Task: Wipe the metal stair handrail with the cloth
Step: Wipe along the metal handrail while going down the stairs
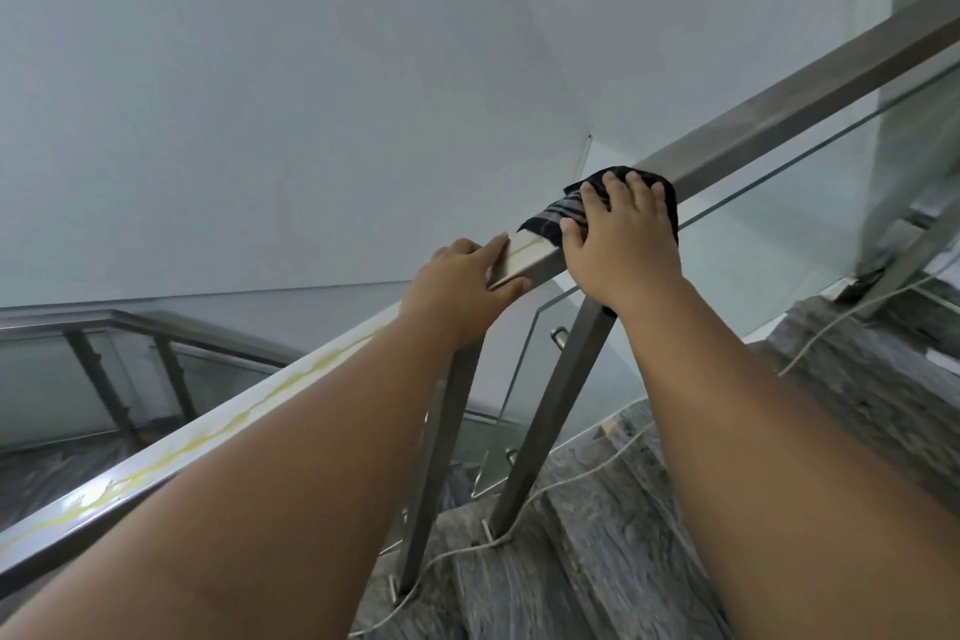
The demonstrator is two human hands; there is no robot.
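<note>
A square metal handrail (810,83) climbs from lower left to upper right, with a yellowish streak along its lower stretch. A dark striped cloth (563,213) is draped over the rail near the middle. My right hand (618,239) lies flat on the cloth, fingers spread, pressing it against the rail. Just below it, my left hand (462,286) grips the bare rail, thumb underneath and fingers across the top.
Glass panels (769,234) hang under the rail on slanted metal posts (550,411). Grey marble steps (597,551) rise on the right, with a white cord (587,470) trailing over them. A second railing (156,327) runs at the lower left. White walls fill the upper view.
</note>
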